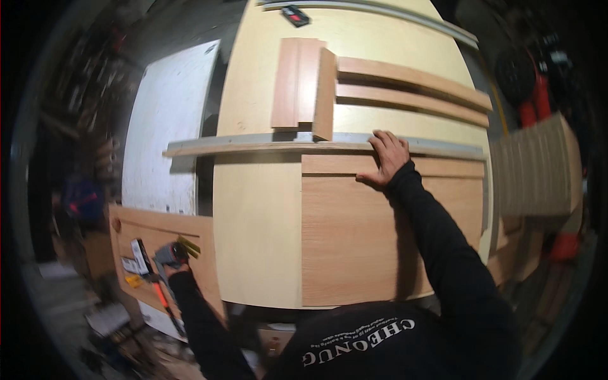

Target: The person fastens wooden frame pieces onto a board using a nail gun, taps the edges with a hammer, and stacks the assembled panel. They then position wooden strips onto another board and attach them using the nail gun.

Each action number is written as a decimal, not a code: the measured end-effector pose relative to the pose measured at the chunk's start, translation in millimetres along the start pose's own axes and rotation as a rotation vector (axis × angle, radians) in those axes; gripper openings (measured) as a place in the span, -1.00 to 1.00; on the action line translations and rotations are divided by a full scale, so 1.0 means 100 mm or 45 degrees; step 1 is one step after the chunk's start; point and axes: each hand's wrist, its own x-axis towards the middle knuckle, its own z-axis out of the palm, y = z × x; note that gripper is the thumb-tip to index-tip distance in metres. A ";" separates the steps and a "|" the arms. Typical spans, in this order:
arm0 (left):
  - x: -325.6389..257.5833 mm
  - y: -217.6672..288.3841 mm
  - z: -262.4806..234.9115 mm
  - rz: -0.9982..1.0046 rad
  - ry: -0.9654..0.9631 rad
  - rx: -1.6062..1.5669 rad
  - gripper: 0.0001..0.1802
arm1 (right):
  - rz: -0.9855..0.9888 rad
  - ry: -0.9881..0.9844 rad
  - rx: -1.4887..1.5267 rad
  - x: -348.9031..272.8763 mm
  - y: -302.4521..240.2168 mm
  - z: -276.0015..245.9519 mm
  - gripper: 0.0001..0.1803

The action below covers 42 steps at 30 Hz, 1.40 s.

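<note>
My left hand (177,268) is low on the left, closed round a grey and black power tool (170,254) whose exact kind I cannot make out. The tool is over a framed wooden panel (206,250). My right hand (390,163) has its fingers laid over a long straight strip (266,147) and its thumb spread to the left. That strip runs across the table along the far edge of a wide wood-grain panel (354,234). A narrow wooden rail (437,166) lies along the panel's far side, by my right wrist.
Beyond the strip, wooden boards (294,82) and an upright piece (325,95) stand beside two long rails (411,76). A dark battery-like block (296,16) lies far back. An orange-handled tool (162,296) rests on the left panel. Stacked boards (535,168) rise at the right.
</note>
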 end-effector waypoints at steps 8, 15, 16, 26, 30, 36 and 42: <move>-0.87 1.27 -0.63 -0.050 -0.511 -0.068 -0.57 | 0.051 0.010 0.027 -0.10 0.18 -0.01 -0.13; -1.62 2.77 0.72 0.810 -1.108 0.599 -0.66 | 0.043 0.007 0.042 -0.08 0.19 0.13 -0.14; -1.59 2.94 1.06 0.948 -1.214 1.006 -0.69 | 0.049 -0.014 0.042 -0.10 0.19 0.14 -0.14; -2.26 3.51 2.38 0.775 -1.331 0.978 -0.59 | 0.105 -0.110 0.045 -0.13 0.27 0.21 -0.11; -2.27 3.50 2.45 0.699 -1.318 0.954 -0.58 | 0.107 -0.096 -0.007 -0.13 0.27 0.26 -0.09; -2.33 3.60 2.44 0.687 -1.277 1.038 -0.60 | 0.116 -0.125 -0.016 -0.10 0.27 0.26 -0.10; -2.44 3.60 2.42 0.794 -1.210 1.165 -0.67 | 0.114 -0.165 0.095 -0.11 0.24 0.13 -0.11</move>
